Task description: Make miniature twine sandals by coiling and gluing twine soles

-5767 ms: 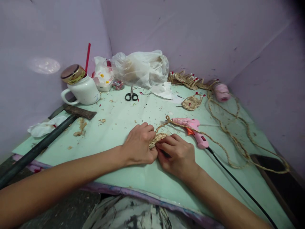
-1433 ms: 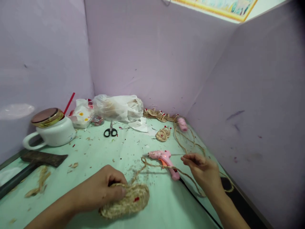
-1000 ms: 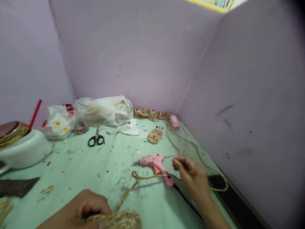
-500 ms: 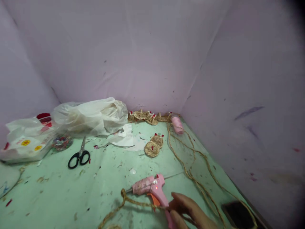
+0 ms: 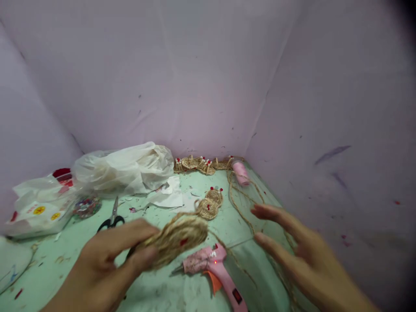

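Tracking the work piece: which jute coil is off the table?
The oval coil pinched in the left hand; the others lie on the table.

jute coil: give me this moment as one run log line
left hand: grips jute coil above table | right hand: open, fingers spread | glue gun: lying on table below coil

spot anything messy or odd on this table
Fibre crumbs and red scraps litter the green tabletop; loose tan jute rope sprawls tangled by the right wall; the pink glue gun lies sideways, light lit, near the left hand's coiled jute oval.
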Tool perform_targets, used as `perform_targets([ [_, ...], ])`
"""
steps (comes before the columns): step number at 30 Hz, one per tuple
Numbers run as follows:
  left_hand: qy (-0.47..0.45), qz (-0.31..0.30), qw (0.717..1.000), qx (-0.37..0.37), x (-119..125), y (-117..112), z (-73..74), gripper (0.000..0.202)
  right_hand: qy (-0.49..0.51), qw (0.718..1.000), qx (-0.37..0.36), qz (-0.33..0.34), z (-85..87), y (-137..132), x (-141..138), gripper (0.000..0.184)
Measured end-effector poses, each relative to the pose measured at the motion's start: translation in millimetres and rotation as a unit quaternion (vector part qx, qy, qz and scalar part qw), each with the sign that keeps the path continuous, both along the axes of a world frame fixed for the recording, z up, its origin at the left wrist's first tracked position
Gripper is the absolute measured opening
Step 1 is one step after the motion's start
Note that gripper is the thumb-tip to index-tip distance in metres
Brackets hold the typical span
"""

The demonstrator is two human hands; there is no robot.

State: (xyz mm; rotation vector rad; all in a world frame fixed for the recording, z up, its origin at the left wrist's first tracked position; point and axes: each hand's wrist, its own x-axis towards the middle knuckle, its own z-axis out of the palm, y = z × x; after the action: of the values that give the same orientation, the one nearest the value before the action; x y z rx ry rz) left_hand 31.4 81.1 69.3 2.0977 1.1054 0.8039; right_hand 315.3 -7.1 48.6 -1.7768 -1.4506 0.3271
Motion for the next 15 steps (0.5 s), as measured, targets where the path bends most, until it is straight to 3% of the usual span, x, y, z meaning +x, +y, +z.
perform_targets([
  [2, -0.031, -0.06, 0.998, 0.001, 27.0, 17.4, 19.5, 0.02, 0.119, 0.987, -0.064, 0.091, 3.8, 18.8, -5.3, 0.059],
  [3, -0.053, -0.07, 0.996, -0.021, 38.9, 26.2, 23.6, 0.019, 0.187, 0.966, -0.102, 0.144, 3.0, 27.6, -7.6, 0.064],
  [5, -0.11, -0.078, 0.983, -0.124, 57.5, 42.9, 20.8, 0.021, 0.294, 0.911, -0.193, 0.215, -1.1, 42.7, -8.5, 0.06],
  [7, -0.165, -0.059, 0.961, -0.213, 68.4, 57.2, 6.7, 0.027, 0.349, 0.876, -0.249, 0.221, -4.3, 54.4, -3.9, 0.049],
  [9, -0.196, -0.016, 0.942, -0.271, 73.1, 67.9, -12.0, 0.033, 0.363, 0.876, -0.255, 0.19, -3.7, 64.3, 3.9, 0.042],
  [12, -0.218, 0.035, 0.921, -0.322, 74.1, 77.1, -36.2, 0.041, 0.315, 0.908, -0.234, 0.15, 3.4, 80.1, 13.6, 0.031],
  [15, -0.217, 0.052, 0.916, -0.334, 73.3, 81.9, -48.5, 0.041, 0.269, 0.925, -0.23, 0.14, 11.0, 98.5, 16.5, 0.017],
])
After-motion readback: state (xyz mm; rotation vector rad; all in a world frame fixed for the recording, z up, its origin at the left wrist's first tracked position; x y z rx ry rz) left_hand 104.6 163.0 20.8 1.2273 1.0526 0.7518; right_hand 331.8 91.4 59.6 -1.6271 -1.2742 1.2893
